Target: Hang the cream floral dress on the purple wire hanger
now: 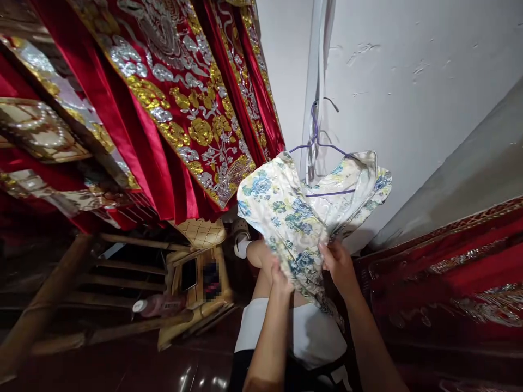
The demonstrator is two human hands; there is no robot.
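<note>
A white garment with blue and yellow flowers (281,212) hangs on a purple wire hanger (333,148) in front of me. Its lower part drapes down over my lap. My left hand (281,279) is closed on the garment's left side, the fingers partly behind the cloth. My right hand (337,261) pinches the cloth at the front, near where the two sides cross. Above the garment, the hanger's hook shows beside a pale vertical strip or pipe (314,71) on the wall; what bears the hanger's weight I cannot tell.
Red cloth with gold and silver sequins (200,103) hangs at the upper left. Below it stands a bamboo chair (223,302) bearing a phone (189,274) and a pink bottle (159,306). More red embroidered cloth (457,272) is at the right, beside a white wall (408,92).
</note>
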